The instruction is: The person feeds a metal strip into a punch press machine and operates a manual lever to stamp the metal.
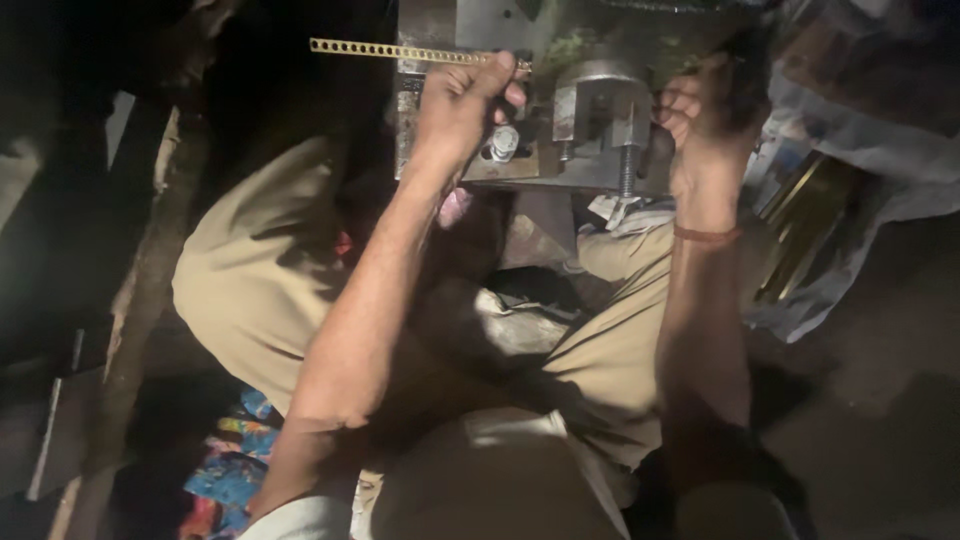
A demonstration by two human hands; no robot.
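My left hand (462, 105) is closed around a thin brass strip (385, 49) punched with a row of small holes; the strip sticks out to the left and its right end runs toward a grey metal press fixture (600, 120). That fixture has a bracket, a hex bolt head (504, 143) and a threaded screw (627, 170) hanging below it. My right hand (700, 125) grips something dark at the right side of the fixture; what it holds is hidden in shadow. A reddish thread circles my right wrist.
I sit with knees apart in khaki trousers (260, 270). Crumpled paper and plastic wrap (860, 130) lie to the right with brass strips (805, 230) in them. A wooden plank (140, 300) runs along the left. Coloured cloth (230, 470) lies at bottom left.
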